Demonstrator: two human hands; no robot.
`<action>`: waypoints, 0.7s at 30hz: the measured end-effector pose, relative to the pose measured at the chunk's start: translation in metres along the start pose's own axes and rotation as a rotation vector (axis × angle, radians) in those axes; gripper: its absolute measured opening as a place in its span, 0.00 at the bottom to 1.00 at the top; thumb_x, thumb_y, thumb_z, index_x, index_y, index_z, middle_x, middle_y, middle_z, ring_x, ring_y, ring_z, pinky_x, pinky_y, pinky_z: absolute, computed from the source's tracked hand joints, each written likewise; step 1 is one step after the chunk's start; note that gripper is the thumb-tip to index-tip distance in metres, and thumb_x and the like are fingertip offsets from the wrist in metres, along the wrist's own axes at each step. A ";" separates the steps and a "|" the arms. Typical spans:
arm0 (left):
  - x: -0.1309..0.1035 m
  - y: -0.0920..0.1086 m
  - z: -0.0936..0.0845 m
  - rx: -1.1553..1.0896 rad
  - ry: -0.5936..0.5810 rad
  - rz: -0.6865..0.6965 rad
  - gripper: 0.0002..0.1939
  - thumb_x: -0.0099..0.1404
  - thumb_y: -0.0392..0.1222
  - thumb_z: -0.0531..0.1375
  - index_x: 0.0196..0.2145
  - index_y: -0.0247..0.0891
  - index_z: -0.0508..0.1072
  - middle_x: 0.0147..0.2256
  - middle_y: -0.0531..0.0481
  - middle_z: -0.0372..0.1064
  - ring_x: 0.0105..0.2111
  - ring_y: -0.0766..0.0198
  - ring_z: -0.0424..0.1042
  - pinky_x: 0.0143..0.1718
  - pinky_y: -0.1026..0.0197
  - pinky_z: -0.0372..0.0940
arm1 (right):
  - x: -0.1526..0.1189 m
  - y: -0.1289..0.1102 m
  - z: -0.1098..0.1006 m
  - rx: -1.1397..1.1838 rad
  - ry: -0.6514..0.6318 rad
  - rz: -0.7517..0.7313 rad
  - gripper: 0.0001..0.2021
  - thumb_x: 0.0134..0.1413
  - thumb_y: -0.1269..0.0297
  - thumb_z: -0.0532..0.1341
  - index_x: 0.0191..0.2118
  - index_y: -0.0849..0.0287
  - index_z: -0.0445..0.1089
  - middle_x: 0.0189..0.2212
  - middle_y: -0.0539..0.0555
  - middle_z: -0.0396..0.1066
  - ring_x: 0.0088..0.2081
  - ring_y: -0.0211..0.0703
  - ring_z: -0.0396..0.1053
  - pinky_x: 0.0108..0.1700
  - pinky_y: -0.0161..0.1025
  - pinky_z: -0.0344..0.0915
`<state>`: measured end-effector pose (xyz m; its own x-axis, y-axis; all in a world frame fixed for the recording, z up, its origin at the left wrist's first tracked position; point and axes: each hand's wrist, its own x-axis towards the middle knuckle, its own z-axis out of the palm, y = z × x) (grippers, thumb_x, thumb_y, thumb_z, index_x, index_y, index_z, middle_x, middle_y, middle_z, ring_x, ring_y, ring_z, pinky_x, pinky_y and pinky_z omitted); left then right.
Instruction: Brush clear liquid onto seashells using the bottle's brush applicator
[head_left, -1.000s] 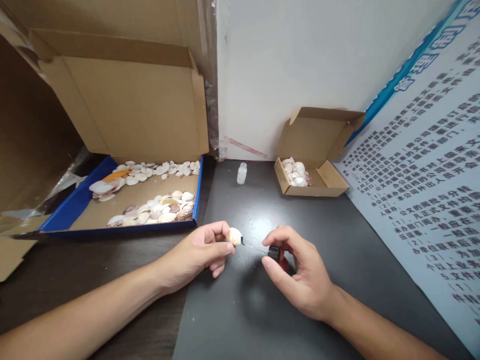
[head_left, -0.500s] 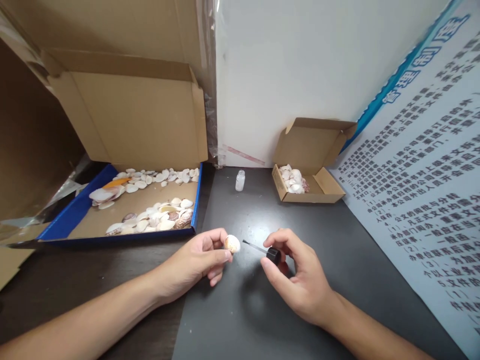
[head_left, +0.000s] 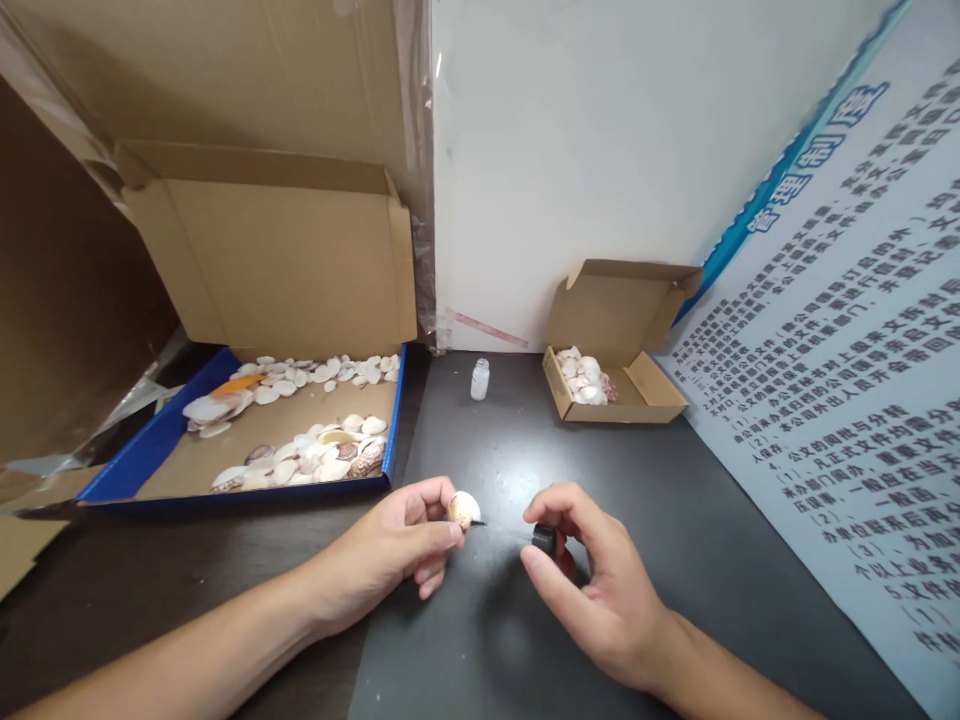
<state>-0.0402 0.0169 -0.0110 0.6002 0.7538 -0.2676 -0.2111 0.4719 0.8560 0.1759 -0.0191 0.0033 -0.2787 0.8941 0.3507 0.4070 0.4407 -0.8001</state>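
Between the thumb and fingers of my left hand (head_left: pixel 409 540) is a small white seashell (head_left: pixel 464 508) with brownish markings. My right hand (head_left: pixel 600 580) grips the black cap of a small brush (head_left: pixel 543 541), its thin stem pointing left. The dark bristle tip lies at the shell's right lower edge and appears to touch it. Beyond the hands stands an uncapped small glass bottle (head_left: pixel 480 380) with whitish contents.
To the left, an open blue-edged cardboard box (head_left: pixel 247 420) holds many seashells in two groups. A smaller open cardboard box (head_left: pixel 630 412) with white shells stands at the back right. A printed poster (head_left: pixel 840 380) borders the dark table (head_left: pixel 450 640) on the right.
The brush tip has moved left and down relative to the shell, from a gap beside it to its edge. The whole view has shifted slightly, with things appearing lower.
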 end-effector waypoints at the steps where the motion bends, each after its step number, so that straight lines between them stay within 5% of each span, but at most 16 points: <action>1: 0.000 0.000 0.000 0.006 -0.002 -0.001 0.13 0.58 0.42 0.67 0.30 0.37 0.65 0.25 0.58 0.61 0.16 0.77 0.52 0.19 0.69 0.57 | 0.000 0.000 0.000 -0.017 0.011 0.009 0.06 0.56 0.69 0.58 0.40 0.54 0.62 0.27 0.46 0.61 0.24 0.35 0.60 0.25 0.31 0.61; 21: 0.003 0.000 -0.001 0.043 -0.003 -0.002 0.15 0.56 0.43 0.68 0.30 0.37 0.64 0.25 0.59 0.62 0.16 0.77 0.53 0.18 0.69 0.57 | -0.001 0.003 -0.001 0.063 -0.008 0.018 0.05 0.58 0.67 0.57 0.40 0.55 0.63 0.26 0.45 0.62 0.24 0.35 0.60 0.26 0.31 0.60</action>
<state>-0.0394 0.0193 -0.0120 0.6029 0.7515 -0.2678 -0.1767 0.4532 0.8738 0.1787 -0.0186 0.0009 -0.2785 0.9012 0.3319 0.3562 0.4179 -0.8357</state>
